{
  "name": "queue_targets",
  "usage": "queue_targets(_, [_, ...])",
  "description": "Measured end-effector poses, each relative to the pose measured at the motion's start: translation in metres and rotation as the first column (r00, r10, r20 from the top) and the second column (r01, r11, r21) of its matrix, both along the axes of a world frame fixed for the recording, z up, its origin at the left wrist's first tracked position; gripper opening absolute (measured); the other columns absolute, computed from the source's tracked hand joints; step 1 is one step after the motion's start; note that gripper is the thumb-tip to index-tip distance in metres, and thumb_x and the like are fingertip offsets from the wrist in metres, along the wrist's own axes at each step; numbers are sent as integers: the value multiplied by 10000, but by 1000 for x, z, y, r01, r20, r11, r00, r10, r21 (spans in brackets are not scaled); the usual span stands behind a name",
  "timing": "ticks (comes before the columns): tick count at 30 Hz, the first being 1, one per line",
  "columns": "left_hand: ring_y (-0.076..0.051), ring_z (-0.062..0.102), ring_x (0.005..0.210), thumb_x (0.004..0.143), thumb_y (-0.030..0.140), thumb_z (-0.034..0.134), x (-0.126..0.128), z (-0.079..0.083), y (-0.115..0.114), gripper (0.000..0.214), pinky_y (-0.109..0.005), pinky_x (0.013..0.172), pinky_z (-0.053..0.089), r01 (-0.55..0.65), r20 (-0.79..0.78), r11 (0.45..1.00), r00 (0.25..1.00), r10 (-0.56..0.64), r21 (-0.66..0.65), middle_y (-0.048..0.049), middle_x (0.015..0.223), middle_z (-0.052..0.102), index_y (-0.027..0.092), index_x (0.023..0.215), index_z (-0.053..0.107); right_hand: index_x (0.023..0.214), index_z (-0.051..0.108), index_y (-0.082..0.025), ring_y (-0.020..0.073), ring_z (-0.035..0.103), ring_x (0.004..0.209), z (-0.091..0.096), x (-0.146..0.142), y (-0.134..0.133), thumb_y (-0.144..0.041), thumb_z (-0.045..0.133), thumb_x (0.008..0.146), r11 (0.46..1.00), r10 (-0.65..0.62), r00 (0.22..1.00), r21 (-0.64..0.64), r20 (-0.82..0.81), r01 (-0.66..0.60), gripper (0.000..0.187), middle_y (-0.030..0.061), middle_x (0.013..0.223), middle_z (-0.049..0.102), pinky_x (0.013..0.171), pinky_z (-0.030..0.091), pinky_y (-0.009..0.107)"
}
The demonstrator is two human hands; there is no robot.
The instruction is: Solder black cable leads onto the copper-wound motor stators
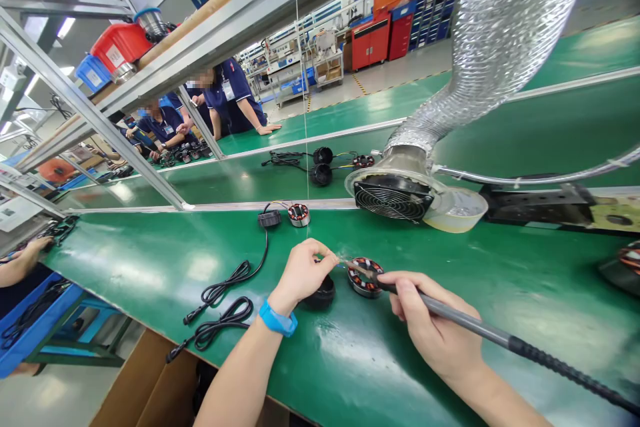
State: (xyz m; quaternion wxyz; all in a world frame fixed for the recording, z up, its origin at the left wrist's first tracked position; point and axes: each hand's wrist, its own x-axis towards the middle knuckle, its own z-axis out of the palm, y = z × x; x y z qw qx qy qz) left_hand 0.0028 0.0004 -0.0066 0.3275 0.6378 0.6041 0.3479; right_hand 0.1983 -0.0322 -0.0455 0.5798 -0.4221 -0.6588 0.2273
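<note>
In the head view my right hand [435,320] grips a soldering iron [455,315], its tip pointing left over a motor stator [364,278] with copper windings. My left hand [311,271] pinches close to the iron's tip, thumb and finger together; thin wires seem to be there, too small to make out fully. Just under the left hand sits a round black housing [320,295], partly covered by it. A coiled black cable [223,327] with a plug lies to the left on the green bench [390,373].
A fume fan [393,199] on a silver duct [500,33] stands behind the stator, with a pale plastic bowl [460,210] beside it. Another stator [299,215] and wired housing [269,218] lie further back. Co-workers [233,97] stand across the line. A cardboard box [150,380] is below the bench edge.
</note>
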Motion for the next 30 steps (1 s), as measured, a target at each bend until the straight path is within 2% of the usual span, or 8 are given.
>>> queue_targets(5, [-156, 612, 861, 832, 183, 665, 1, -1, 0, 120, -256, 750, 440, -7, 19, 1000, 1000, 7, -12, -49, 914, 674, 141, 719, 669, 865, 672, -203, 121, 527, 410, 6, -4, 1, -494, 489, 997, 981, 22, 978, -186, -208, -62, 368, -28, 514, 563, 403, 445, 229])
queue_targets(10, [-152, 610, 877, 825, 179, 666, 1, 2, -2, 119, -249, 756, 432, -6, 32, 1000, 999, 6, -9, -42, 913, 671, 144, 712, 672, 830, 677, -185, 110, 495, 383, 12, -3, 0, -533, 530, 970, 984, -38, 943, -178, -330, -23, 403, -23, 493, 552, 349, 421, 200])
queue_targets(25, [-147, 615, 853, 830, 171, 657, 1, -1, -2, 107, -251, 741, 434, -27, 41, 1000, 999, 26, 3, -44, 900, 677, 143, 729, 677, 867, 688, -179, 100, 518, 400, 3, -1, 0, -445, 505, 1001, 992, 19, 982, -121, -190, -42, 349, -31, 519, 567, 400, 436, 200])
queue_targets(30, [-145, 611, 845, 826, 168, 661, 2, 0, -2, 105, -252, 735, 431, -36, 32, 999, 999, 36, 2, -40, 895, 671, 144, 725, 676, 861, 687, -178, 101, 513, 389, 7, -3, 0, -460, 505, 998, 991, 28, 978, -126, -209, -55, 363, -29, 512, 565, 388, 434, 198])
